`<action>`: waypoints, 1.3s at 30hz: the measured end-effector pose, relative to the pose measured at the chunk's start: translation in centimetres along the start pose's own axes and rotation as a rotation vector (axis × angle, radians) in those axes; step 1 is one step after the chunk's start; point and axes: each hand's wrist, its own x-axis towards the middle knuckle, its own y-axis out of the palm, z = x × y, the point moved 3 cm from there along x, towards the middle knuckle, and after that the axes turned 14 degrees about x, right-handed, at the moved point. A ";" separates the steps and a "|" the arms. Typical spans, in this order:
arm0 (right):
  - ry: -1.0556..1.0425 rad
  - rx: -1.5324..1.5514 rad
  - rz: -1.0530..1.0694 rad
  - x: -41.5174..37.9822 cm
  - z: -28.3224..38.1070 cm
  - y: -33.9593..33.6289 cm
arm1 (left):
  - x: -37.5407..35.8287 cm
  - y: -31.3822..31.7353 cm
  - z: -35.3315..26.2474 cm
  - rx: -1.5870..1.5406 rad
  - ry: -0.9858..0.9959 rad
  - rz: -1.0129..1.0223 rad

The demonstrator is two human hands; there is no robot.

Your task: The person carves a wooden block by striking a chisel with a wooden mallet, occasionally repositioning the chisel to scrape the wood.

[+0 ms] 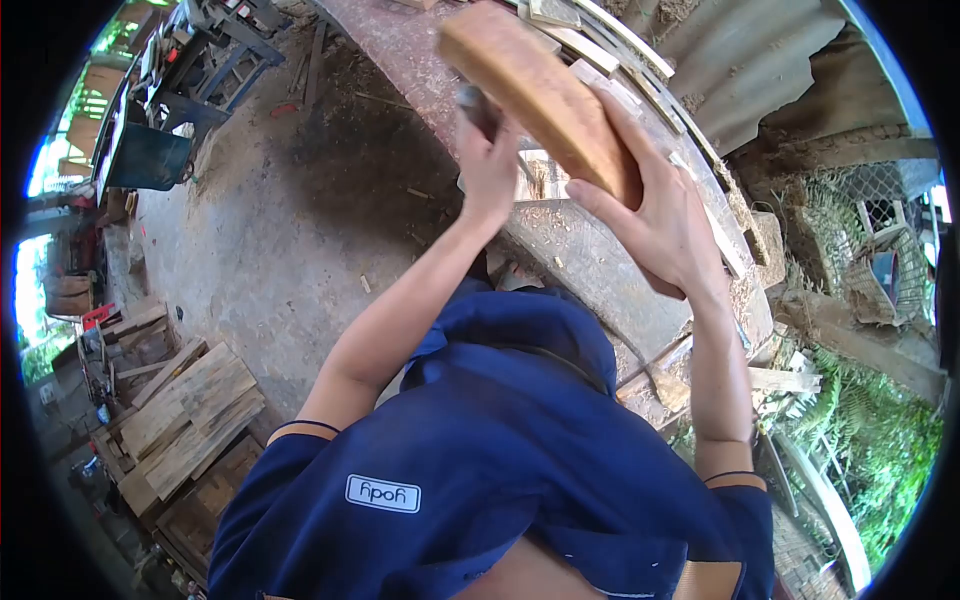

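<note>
Wooden block (pixel 540 95) upper centre, long axis running upper left to lower right | right hand (pixel 660 215) grasped its lower end | left hand (pixel 487 160) clenched on dark tool (pixel 478 108) just beside it

Outdoor woodworking yard, sawdust-strewn workbench (pixel 600 260), stacked planks (pixel 190 415), machinery (pixel 215 50), corrugated roofing (pixel 760 60), dirt floor (pixel 270 230)

The block (pixel 540 95) is bare wood, tan and matt, with a smooth sawn face. The workbench (pixel 600 270) beneath it is worn, rough timber dusted with pale shavings, and the ground (pixel 270 230) looks like dull, gritty concrete. Weathered grey planks (pixel 190 415) lie stacked, and the roofing sheet (pixel 760 60) is corrugated matt metal.
</note>
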 end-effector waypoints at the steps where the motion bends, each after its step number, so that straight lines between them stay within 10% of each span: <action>1: -0.003 0.001 0.003 -0.3 -1.0 0.3 | 0.8 -0.4 1.1 -0.177 -0.227 -0.060; 7: 0.161 0.126 -0.174 -2.7 -4.5 0.7 | 3.0 -4.3 7.9 -0.647 -0.614 -0.552; 21: 0.318 0.214 -0.221 -4.1 -6.4 0.3 | 2.3 -1.7 2.2 -0.523 -0.219 -0.191; 33: -0.406 0.203 -0.329 -0.5 3.6 -1.7 | 0.3 3.1 -2.6 -0.335 -0.005 0.102; 39: -0.179 -0.092 -0.037 -0.2 3.5 -1.3 | -0.2 2.5 -4.0 -0.379 -0.048 0.083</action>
